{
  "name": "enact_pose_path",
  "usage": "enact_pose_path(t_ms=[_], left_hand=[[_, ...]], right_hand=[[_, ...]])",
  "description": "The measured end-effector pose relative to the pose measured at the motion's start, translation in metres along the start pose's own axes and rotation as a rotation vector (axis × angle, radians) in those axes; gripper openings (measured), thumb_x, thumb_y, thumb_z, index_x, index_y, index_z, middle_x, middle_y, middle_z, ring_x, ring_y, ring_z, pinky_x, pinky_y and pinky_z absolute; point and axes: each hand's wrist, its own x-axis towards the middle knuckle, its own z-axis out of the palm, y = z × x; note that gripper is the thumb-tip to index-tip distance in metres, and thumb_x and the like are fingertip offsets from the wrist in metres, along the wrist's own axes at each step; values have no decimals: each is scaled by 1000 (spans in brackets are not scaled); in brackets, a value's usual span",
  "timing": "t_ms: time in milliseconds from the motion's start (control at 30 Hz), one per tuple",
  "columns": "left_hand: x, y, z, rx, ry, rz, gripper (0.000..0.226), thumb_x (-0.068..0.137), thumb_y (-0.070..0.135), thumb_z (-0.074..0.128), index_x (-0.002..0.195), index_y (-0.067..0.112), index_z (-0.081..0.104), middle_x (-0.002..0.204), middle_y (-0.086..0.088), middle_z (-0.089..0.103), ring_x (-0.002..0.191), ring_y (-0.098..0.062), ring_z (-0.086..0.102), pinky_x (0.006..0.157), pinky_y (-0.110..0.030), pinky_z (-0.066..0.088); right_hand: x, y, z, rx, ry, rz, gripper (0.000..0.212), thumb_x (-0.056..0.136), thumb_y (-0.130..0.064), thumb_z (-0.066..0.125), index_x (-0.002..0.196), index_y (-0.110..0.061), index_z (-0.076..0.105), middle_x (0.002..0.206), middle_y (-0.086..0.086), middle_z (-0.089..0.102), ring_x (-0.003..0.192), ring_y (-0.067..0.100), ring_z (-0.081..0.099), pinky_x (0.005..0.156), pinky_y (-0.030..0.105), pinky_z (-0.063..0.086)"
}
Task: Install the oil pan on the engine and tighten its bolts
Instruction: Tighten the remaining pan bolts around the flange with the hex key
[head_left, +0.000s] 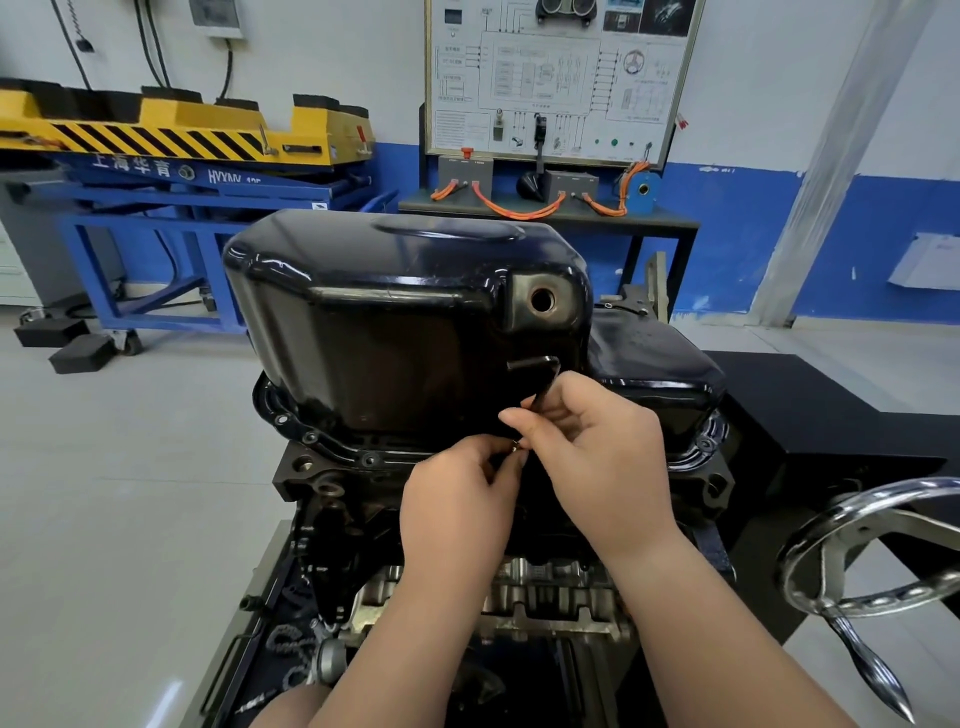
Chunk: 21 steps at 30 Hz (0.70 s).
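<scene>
- One view only, from a camera worn on the person's head
- It looks forward and down, over both forearms, onto the engine (519, 587) on its stand
- It sits close: the left hand (457, 509), right hand (602, 457) and oil pan (395, 317) fill the middle
- The wide angle bends straight lines near the edges
- Further off, it faces a wall with a wiring board (561, 78) and a yellow lift (182, 130)

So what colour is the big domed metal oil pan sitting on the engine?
Glossy black, with a dark blue sheen: the domed metal oil pan, clearest in the head view.
</scene>
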Motion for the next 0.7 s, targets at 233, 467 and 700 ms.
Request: enact_pose_path(t_ms=[233,467,700], left_hand=[[5,8,-8,-71,52,85,22,81,37,63,61,38,55,55,21,54,53,1,51,49,-12,38],[12,7,-7,-42,49,118,16,81,40,62,81,27,72,47,14,48,48,1,50,45,-12,35],[20,6,-12,-73,-16,136,12,78,38,71,77,26,73,43,12,47,48,0,49,46,-12,37]], right_hand=[[4,-2,0,-68,-7,1,24,76,-29,75,67,-13,59,60,-6,62,59,11,61,58,39,53],[8,-15,-15,-23,-119,-13,17,86,-24,65,102,-26,67,89,-13,70,56,9,60,59,25,52],[26,-34,-32,108,-211,-94,34,90,-3,55,105,-33,59,90,-10,70,51,8,60,57,16,51]])
